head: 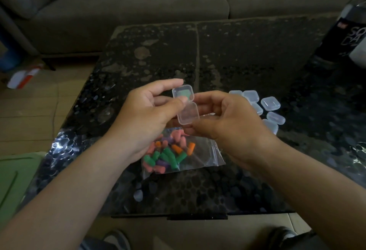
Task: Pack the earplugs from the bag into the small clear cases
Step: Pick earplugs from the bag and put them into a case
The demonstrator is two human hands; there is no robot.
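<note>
Pinching open case (188, 116): left hand (144, 119), right hand (231, 124); maybe earplug (183, 92) inside.

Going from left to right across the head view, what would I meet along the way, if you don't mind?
red-and-white packet on the floor → left hand → open case → right hand → spare cases → dark bottle

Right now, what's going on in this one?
A person holds a small clear case, hinged open, between the left hand and right hand, above the bag of coloured earplugs on the dark table. Something green shows in its upper half. More cases lie to the right.
</note>
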